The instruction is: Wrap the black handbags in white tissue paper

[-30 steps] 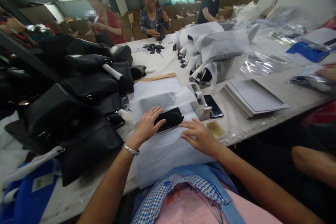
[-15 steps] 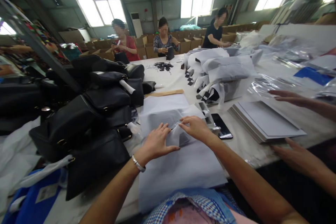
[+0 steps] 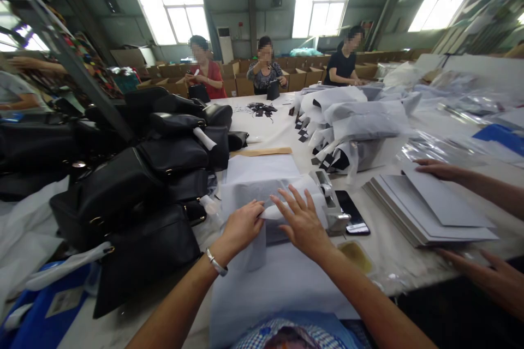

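A bundle wrapped in thin white paper (image 3: 245, 192) lies on the table in front of me, with something darker showing faintly through it. My left hand (image 3: 241, 227) is closed at the bundle's near side, its thumb and fingertips pinching the paper. On the right part of the bundle, my right hand (image 3: 303, 224) rests with fingers spread, pressing a fold of the paper. A larger white sheet (image 3: 278, 283) lies beneath, reaching toward my body. Just right of the bundle is a grey tape dispenser (image 3: 336, 217), partly hidden by it.
Black handbags (image 3: 147, 262) are heaped at left, above a blue bin (image 3: 61, 305). At right are a phone (image 3: 351, 211), a yellowish dish-like item (image 3: 355, 256) and a stack of grey boards (image 3: 446, 202) handled by a co-worker's hands (image 3: 444, 169). Paper-wrapped bundles (image 3: 364, 120) are piled behind.
My left hand has closed on the paper, and my right hand has gone from a pinch to spread fingers. The co-worker's hands have reached the boards and lifted the top one.
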A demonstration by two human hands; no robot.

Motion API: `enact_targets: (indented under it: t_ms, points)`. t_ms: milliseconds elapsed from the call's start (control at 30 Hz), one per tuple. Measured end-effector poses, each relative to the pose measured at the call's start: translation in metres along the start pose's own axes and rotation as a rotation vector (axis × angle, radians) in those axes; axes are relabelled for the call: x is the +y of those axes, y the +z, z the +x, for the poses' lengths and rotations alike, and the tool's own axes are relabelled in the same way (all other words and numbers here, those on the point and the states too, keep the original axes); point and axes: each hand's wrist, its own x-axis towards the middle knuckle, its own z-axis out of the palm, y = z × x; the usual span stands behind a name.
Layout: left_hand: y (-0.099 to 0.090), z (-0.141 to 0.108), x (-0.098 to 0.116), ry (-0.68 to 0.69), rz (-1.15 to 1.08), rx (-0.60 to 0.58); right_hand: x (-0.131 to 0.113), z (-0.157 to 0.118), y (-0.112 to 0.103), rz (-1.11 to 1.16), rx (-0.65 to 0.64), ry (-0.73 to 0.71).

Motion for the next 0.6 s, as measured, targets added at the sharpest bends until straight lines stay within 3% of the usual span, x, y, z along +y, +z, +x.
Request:
enact_targets:
  t_ms: [233, 400, 500, 600]
  points:
    - [-0.011, -0.002, 0.003, 0.028, -0.055, -0.04, 0.013, 0.041, 0.012, 0.069, -0.031, -0.029]
    - [-0.023, -0.01, -0.003, 0.021, -0.231, -0.029, 0.03, 0.059, 0.024, 0.087, -0.084, -0.003]
    - [-0.016, -0.028, -0.007, 0.02, -0.29, -0.031, 0.039, 0.064, 0.033, 0.15, -0.098, 0.006]
    - [0.007, -0.06, -0.015, -0.016, -0.249, 0.007, 0.046, 0.065, 0.04, 0.205, -0.092, 0.0]
